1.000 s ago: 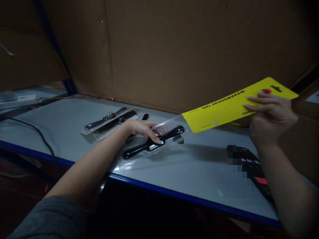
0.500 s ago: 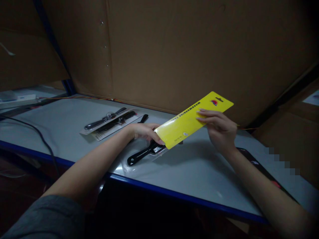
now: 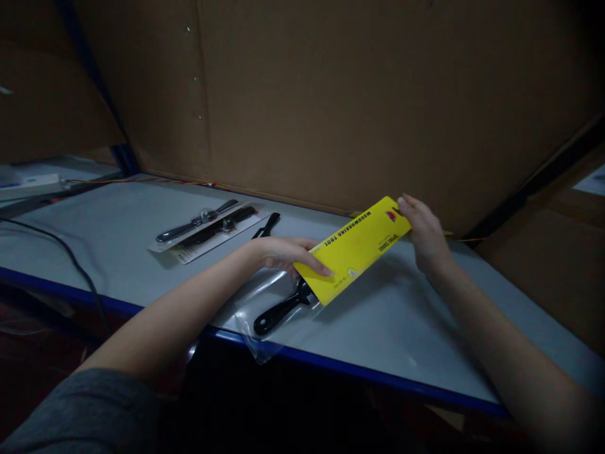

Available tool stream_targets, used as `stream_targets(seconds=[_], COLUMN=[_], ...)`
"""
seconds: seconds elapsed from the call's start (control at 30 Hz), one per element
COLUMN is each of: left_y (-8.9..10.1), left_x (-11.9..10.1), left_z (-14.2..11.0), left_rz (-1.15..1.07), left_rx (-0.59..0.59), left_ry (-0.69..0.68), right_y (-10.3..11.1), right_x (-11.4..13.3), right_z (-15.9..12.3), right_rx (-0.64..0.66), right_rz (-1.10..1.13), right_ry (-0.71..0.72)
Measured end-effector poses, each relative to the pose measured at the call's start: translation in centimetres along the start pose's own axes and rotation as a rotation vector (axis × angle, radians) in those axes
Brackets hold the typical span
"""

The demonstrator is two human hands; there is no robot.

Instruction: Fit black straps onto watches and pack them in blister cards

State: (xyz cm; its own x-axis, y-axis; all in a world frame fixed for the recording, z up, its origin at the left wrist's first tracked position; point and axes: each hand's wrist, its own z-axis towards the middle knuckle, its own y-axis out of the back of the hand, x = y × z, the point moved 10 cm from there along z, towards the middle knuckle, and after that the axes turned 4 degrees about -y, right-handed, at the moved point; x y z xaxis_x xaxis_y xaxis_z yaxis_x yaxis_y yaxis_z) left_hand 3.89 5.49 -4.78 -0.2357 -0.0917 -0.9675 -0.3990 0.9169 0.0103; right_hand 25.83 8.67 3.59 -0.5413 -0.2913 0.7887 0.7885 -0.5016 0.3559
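Observation:
A yellow backing card (image 3: pixel 355 246) printed "WOODWORKING TOOL" and "SPOKE SHAVE" is held slanted above the table. My left hand (image 3: pixel 300 255) is closed on its lower left end, thumb on top. Around the upper right corner, by the hang hole, my right hand (image 3: pixel 425 227) is closed too. A spokeshave (image 3: pixel 278 315) sticks out below the card with its black handle showing; the card and my left hand cover the rest. Clear plastic wrapping (image 3: pixel 250 321) lies about the handle and droops over the table edge. Behind my left wrist lies another black handle (image 3: pixel 268 225), partly hidden.
Two carded packs with black-handled tools, one (image 3: pixel 196 226) beside the other (image 3: pixel 217 234), lie at the back left of the grey table (image 3: pixel 401 340). A black cable (image 3: pixel 70 255) crosses the left side. Brown cardboard panels (image 3: pixel 331 113) stand behind.
My right hand has shifted from the card's middle to its upper right corner. The card has come down slightly, and more print shows. The plastic wrapping now hangs past the edge.

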Motion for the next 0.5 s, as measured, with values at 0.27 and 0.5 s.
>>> stream_targets(seconds=[0.27,0.5], left_y=[0.2,1.0], left_x=[1.0,1.6], left_z=[0.5,0.5], left_rz=[-0.175,-0.2], left_rx=[-0.074,-0.141], left_ry=[0.067,0.117], right_y=[-5.5,-8.8], right_x=[3.3,4.3], right_z=[-3.7,-6.2], right_rx=[0.236,0.378], right_rz=[0.05,-0.081], right_ry=[-0.048,0.067])
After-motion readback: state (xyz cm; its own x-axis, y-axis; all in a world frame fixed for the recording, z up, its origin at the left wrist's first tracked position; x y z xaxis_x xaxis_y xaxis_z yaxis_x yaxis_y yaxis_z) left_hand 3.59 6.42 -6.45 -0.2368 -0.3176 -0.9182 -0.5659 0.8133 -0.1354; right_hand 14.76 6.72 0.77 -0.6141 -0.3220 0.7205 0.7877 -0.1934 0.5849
